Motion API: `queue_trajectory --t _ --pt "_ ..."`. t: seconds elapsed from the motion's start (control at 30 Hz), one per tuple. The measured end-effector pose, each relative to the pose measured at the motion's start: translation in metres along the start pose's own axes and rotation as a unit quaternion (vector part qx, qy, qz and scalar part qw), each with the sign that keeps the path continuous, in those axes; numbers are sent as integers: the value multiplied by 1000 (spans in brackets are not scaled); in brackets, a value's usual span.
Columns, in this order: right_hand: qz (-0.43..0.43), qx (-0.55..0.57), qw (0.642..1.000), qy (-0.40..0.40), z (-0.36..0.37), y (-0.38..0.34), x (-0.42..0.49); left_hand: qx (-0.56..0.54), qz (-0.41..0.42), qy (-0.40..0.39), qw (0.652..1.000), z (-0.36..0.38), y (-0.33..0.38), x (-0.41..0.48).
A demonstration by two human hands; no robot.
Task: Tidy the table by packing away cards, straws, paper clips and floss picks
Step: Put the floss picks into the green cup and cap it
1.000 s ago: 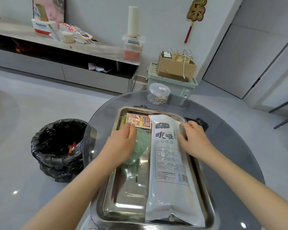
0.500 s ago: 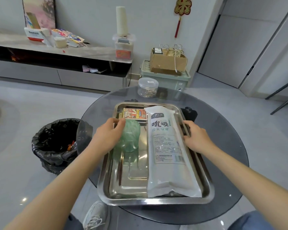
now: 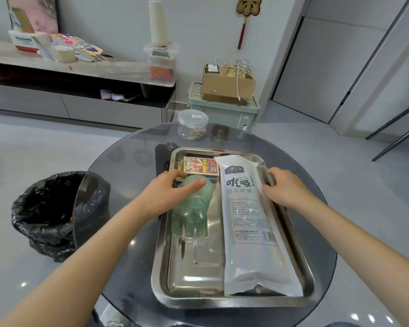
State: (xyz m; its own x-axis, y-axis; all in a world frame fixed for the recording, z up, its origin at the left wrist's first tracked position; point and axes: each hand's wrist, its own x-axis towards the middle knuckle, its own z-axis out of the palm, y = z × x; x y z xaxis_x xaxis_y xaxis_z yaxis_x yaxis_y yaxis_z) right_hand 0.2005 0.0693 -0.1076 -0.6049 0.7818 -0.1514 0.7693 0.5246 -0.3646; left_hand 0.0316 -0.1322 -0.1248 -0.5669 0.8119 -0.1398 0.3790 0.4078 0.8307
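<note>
The green container is held in the grip of the left hand inside the steel tray, just beside the card box and straw pack. The right hand is laid against the pack at the tray's rim; its grip cannot be determined.

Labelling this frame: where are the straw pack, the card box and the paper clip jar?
straw pack (image 3: 248, 223): head view, middle of its printed front.
card box (image 3: 200, 165): head view, centre of its picture face.
paper clip jar (image 3: 193, 128): head view, its clear side wall.
</note>
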Motion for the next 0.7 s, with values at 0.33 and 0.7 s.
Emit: queue_trajectory --t 0.33,0.7 --pt "-144 76 986 -36 9 -129 123 191 84 2 978 -6 1 16" --pt "-105 13 992 64 60 -178 226 191 177 -12 966 -15 -6 32"
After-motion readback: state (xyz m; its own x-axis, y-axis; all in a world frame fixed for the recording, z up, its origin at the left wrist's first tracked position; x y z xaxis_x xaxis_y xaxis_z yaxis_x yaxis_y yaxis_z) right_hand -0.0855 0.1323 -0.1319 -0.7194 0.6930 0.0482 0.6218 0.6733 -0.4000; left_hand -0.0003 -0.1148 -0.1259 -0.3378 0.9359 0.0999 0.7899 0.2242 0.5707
